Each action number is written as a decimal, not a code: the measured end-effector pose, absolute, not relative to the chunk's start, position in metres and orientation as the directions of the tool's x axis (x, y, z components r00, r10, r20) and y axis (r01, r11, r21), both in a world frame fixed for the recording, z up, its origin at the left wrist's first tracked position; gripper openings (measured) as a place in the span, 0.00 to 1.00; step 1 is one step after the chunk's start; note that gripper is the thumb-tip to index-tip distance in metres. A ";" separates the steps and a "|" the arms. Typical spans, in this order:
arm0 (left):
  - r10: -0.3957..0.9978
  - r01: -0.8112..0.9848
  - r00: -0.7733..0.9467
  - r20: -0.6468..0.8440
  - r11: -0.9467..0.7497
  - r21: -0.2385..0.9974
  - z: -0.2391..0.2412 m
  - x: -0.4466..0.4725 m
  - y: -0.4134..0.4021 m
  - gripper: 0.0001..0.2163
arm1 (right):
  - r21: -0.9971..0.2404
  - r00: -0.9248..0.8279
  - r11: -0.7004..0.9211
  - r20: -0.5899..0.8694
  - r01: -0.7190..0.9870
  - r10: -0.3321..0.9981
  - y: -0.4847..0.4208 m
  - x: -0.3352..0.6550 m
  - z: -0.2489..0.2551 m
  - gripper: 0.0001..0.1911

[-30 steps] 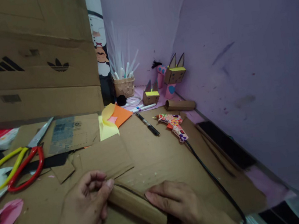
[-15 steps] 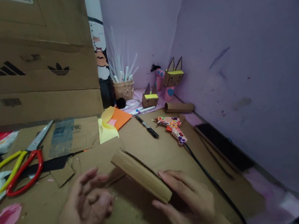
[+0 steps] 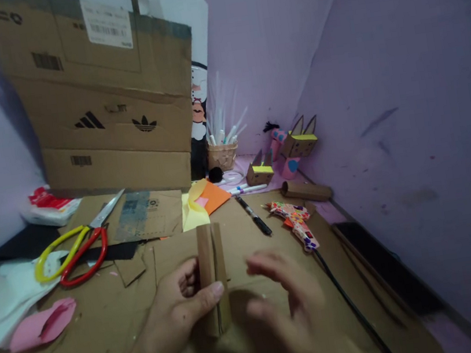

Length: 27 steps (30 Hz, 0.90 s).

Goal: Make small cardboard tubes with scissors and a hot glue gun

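My left hand [image 3: 179, 310] grips a rolled brown cardboard tube [image 3: 210, 256] and holds it upright over the cardboard work surface [image 3: 109, 340], thumb across its front. A slit runs down the tube's length. My right hand [image 3: 292, 303] hovers just right of the tube with fingers spread and blurred by motion, holding nothing.
Yellow and red scissors [image 3: 75, 251] lie at the left, by a pink paper scrap [image 3: 41, 326]. A patterned glue gun [image 3: 296, 220] with a black cord, a black marker [image 3: 254, 216], another cardboard roll [image 3: 306, 191], paper figures [image 3: 296, 144], a basket of sticks [image 3: 222, 154] and stacked boxes [image 3: 106, 101] stand behind.
The tube went from lying across both hands to standing upright in my left hand. My right hand let go and opened. The view tilted up and shifted.
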<state>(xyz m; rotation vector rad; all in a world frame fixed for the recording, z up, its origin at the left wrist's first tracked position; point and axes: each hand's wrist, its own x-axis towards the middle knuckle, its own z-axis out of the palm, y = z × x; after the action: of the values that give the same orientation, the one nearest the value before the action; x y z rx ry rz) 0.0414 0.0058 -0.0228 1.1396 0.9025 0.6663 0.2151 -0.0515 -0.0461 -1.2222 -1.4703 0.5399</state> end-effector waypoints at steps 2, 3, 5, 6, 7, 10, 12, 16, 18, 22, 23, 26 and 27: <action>0.808 0.027 0.542 -0.230 0.257 0.966 -0.023 0.040 0.003 0.21 | -0.987 0.217 0.140 0.154 0.083 0.964 -0.035 0.219 -0.037 0.27; 0.793 0.038 0.567 -0.225 0.247 0.968 -0.022 0.040 0.001 0.21 | -0.998 0.149 0.052 0.044 -0.048 0.988 -0.028 0.219 -0.035 0.32; 0.783 0.046 0.584 -0.213 0.231 0.972 -0.019 0.041 -0.004 0.21 | -0.981 0.039 -0.038 -0.047 -0.190 0.998 -0.017 0.217 -0.034 0.39; 0.792 0.053 0.575 -0.203 0.211 0.976 -0.018 0.043 -0.006 0.20 | -0.972 0.000 -0.062 -0.064 -0.228 0.998 -0.014 0.214 -0.035 0.41; 0.802 0.073 0.566 -0.191 0.182 0.981 -0.016 0.044 -0.008 0.19 | -0.965 -0.027 -0.077 -0.073 -0.250 0.997 -0.013 0.212 -0.036 0.41; 0.840 0.177 0.521 -0.154 0.070 0.982 -0.013 0.047 -0.012 0.15 | -0.956 -0.028 -0.089 -0.085 -0.279 0.996 -0.017 0.206 -0.040 0.35; 0.861 0.225 0.490 -0.140 0.030 0.974 -0.011 0.048 -0.013 0.14 | -0.951 0.007 -0.081 -0.087 -0.298 0.996 -0.020 0.205 -0.041 0.30; 0.917 0.275 0.395 -0.063 -0.053 0.960 -0.010 0.048 -0.015 0.16 | -0.944 0.084 -0.062 -0.094 -0.325 0.992 -0.022 0.206 -0.041 0.26; 0.931 0.315 0.365 -0.014 -0.109 0.943 -0.014 0.047 -0.015 0.20 | -0.954 0.141 -0.031 -0.075 -0.297 0.987 -0.023 0.205 -0.041 0.25; 0.929 0.381 0.368 0.030 -0.180 0.907 -0.026 0.042 -0.010 0.21 | -0.962 0.187 0.002 -0.051 -0.272 0.981 -0.024 0.199 -0.042 0.25; 0.929 0.384 0.369 0.027 -0.179 0.906 -0.028 0.042 -0.009 0.20 | -0.964 0.190 0.009 -0.043 -0.266 0.981 -0.025 0.199 -0.042 0.25; 0.927 0.339 0.375 0.005 -0.143 0.930 -0.028 0.040 -0.004 0.19 | -0.981 0.226 0.085 0.044 -0.175 0.973 -0.026 0.206 -0.041 0.28; 0.928 0.319 0.372 0.000 -0.128 0.939 -0.027 0.039 -0.003 0.19 | -0.984 0.239 0.130 0.097 -0.124 0.966 -0.026 0.210 -0.040 0.27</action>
<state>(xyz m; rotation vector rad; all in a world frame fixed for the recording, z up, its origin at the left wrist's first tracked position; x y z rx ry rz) 0.0394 -0.0030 -0.0272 1.6605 1.1232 0.7848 0.2103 -0.0259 -0.0398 -1.1269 -0.9907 1.0185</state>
